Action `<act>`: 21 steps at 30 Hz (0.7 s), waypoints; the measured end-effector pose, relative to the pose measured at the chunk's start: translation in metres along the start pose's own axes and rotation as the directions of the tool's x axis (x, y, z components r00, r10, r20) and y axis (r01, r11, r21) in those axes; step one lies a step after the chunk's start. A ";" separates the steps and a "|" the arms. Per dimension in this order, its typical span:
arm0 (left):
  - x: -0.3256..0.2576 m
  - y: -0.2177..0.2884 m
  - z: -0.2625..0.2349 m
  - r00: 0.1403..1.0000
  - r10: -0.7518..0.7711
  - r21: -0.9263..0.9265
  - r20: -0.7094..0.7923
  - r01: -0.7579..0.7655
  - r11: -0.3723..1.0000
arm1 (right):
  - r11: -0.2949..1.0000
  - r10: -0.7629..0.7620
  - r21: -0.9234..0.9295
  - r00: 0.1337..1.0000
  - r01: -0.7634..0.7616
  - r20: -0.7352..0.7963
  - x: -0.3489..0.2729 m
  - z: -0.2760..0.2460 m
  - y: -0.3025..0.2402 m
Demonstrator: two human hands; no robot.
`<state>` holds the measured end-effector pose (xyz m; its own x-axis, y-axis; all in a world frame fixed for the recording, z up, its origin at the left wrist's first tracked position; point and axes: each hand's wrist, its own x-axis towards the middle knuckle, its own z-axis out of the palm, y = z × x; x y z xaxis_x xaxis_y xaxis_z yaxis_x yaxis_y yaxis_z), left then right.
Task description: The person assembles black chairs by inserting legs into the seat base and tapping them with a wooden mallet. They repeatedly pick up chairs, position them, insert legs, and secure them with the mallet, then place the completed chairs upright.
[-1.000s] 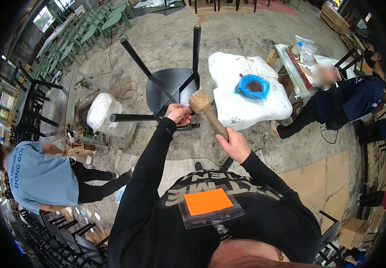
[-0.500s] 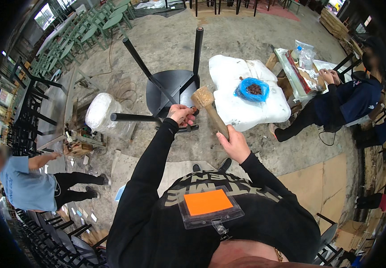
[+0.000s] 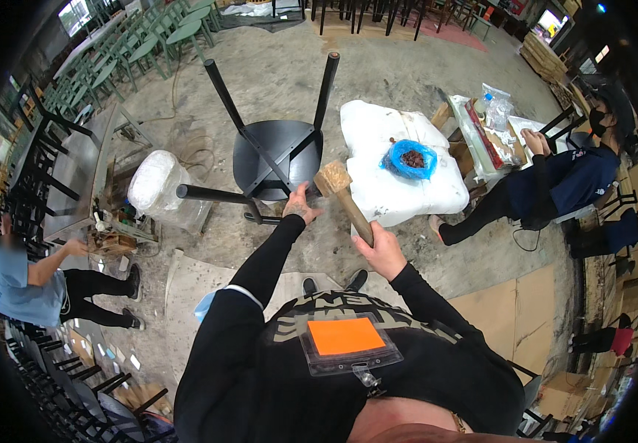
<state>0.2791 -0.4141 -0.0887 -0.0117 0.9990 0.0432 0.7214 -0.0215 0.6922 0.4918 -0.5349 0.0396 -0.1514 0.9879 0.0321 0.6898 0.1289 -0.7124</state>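
Observation:
A black chair (image 3: 277, 157) stands upside down in front of me, its legs pointing up and cross braces over the seat's underside. My left hand (image 3: 302, 204) is at the chair's near right side with fingers spread. Whether it touches the frame there, I cannot tell. My right hand (image 3: 382, 251) grips the handle of a wooden mallet (image 3: 333, 179). The worn, light-coloured mallet head is raised just right of my left hand. On a white wrapped bundle (image 3: 385, 198) to the right rests a blue plastic bag (image 3: 398, 164) of small dark brown pieces (image 3: 412, 159).
A plastic-wrapped stack (image 3: 158, 188) stands left of the chair, before a workbench (image 3: 86, 181). A person in light blue (image 3: 27, 284) is at the left; one in navy (image 3: 566, 184) works at a table (image 3: 474, 155) on the right. Green chairs (image 3: 142, 50) fill the far left.
My left hand's fingers were bunched around a small brown piece; now they are spread, and that piece no longer shows. The mallet stays raised in my right hand. My view has shifted slightly.

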 end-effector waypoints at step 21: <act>0.014 -0.010 0.016 0.998 0.038 -0.098 -0.052 -0.043 0.994 | 0.988 -0.153 0.001 0.958 0.158 -0.243 0.013 -0.038 -0.041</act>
<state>0.2827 -0.3994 -0.1064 -0.0204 0.9941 0.1065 0.6497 -0.0678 0.7572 0.4885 -0.5236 0.0956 -0.0786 0.9476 0.3096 0.6566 0.2828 -0.6992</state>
